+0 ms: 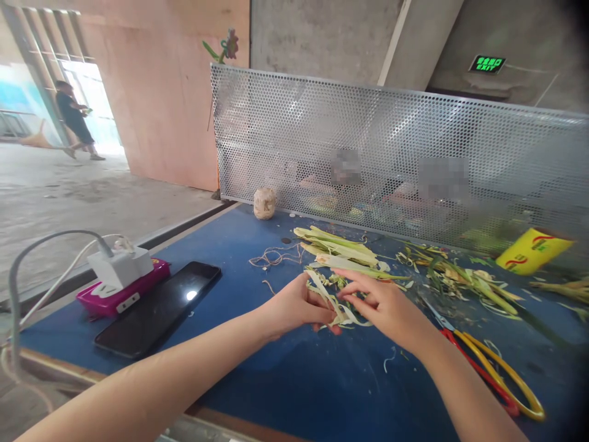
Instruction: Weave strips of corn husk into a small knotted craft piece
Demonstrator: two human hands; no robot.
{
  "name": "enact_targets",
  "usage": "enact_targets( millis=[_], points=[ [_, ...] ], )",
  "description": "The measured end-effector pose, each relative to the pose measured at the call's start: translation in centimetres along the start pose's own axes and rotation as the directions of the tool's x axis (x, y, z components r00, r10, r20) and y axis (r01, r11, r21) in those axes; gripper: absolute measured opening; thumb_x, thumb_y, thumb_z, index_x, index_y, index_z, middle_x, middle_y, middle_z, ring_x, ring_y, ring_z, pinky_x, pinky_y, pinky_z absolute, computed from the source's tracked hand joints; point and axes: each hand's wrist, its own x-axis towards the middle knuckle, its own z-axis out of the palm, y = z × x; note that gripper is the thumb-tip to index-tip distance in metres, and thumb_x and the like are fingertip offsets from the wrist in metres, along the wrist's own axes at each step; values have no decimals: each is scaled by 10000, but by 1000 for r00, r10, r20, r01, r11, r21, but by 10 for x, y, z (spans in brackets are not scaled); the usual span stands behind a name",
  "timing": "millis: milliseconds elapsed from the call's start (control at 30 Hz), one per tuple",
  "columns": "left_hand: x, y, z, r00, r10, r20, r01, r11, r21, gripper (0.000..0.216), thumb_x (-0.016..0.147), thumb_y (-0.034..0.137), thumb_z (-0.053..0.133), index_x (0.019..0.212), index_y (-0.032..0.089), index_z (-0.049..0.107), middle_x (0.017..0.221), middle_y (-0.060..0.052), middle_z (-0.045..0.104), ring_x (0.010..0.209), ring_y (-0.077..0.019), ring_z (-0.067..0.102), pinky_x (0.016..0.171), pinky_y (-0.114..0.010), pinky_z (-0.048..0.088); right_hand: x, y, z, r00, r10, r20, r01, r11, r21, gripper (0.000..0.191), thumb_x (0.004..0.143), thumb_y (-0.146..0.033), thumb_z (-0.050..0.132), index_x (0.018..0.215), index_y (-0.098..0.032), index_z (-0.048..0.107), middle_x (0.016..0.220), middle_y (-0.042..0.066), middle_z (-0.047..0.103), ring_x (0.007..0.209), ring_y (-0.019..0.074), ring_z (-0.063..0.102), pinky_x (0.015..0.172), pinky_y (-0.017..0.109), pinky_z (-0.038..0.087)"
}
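Observation:
My left hand (297, 304) is closed in a pinch on pale leaf strips (332, 302) that lie on the blue table (239, 380). My right hand (384, 305) hovers just right of it with fingers spread out over the same strips, touching them lightly. Behind both hands lies a bundle of pale green leaf stalks (338, 248). Red-and-yellow scissors (488, 365) rest on the table to the right of my right wrist.
A black phone (159, 307) and a pink box with a white charger (120, 276) sit at the left. A perforated metal screen (396, 159) stands behind the table, a round pale ball (264, 203) at its foot. Green scraps (460, 276) and a yellow bag (531, 250) lie right. A person walks far left.

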Motion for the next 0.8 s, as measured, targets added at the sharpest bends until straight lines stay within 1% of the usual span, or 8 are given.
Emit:
enact_targets(
  millis=[67,133,300,400,500,633,733,800],
  points=[
    [1,0,-1,1000,-1,3,1,1000,-24,325,633,112,640,929,142,509,701,-28,659,613,-133,631,460,-175,367,-1,3,-4,993,66,100,-75,993,88,500,828,-207,478,1298,-352,385,882,3,655,396,50,481,365,163,414],
    [1,-1,-2,1000,-23,1,23,999,-49,252,639,111,629,868,136,527,697,-31,660,617,-124,625,463,-173,365,-2,4,-8,984,54,168,-77,989,128,474,809,-181,496,1252,-346,452,833,-7,628,383,30,420,351,144,374],
    [2,-4,-4,997,-70,-15,69,996,-51,286,599,107,654,839,138,503,635,-23,656,577,-124,611,457,-184,361,-4,-1,-9,968,-215,130,202,973,110,270,782,-168,550,998,-278,670,848,31,567,621,88,517,518,192,417],
    [2,-5,-4,998,-66,-17,66,997,-42,325,583,114,669,828,150,458,591,-4,646,532,-117,595,453,-189,361,-3,-6,-7,950,-302,80,293,951,101,196,774,-226,591,935,-262,698,836,41,530,687,111,526,561,212,427],
    [2,-6,-4,997,-75,-30,76,997,8,360,582,138,693,825,153,429,596,-9,649,545,-129,609,452,-190,362,-1,-10,-4,925,-379,15,377,922,87,183,794,-239,576,929,-270,697,884,53,567,756,137,538,640,251,448],
    [2,-5,-3,990,-103,-92,110,992,70,553,567,138,708,1023,110,395,557,15,635,485,-107,567,439,-190,365,1,-14,0,885,-463,43,457,884,100,222,841,-213,510,987,-258,671,992,57,633,873,163,553,765,301,445],
    [1,-5,-3,987,-113,-111,124,987,100,816,572,133,705,1244,65,248,554,27,634,485,-106,562,454,-192,373,2,-13,2,897,-441,20,439,896,68,250,864,-234,468,1039,-241,646,943,61,653,850,167,563,745,302,450],
    [0,-6,-2,989,-111,-98,121,988,98,925,578,152,711,1316,70,159,579,20,646,501,-117,579,461,-194,372,3,-10,5,914,-407,-8,407,913,14,258,866,-241,459,1045,-234,645,887,64,661,810,174,565,711,304,449]
  ],
)
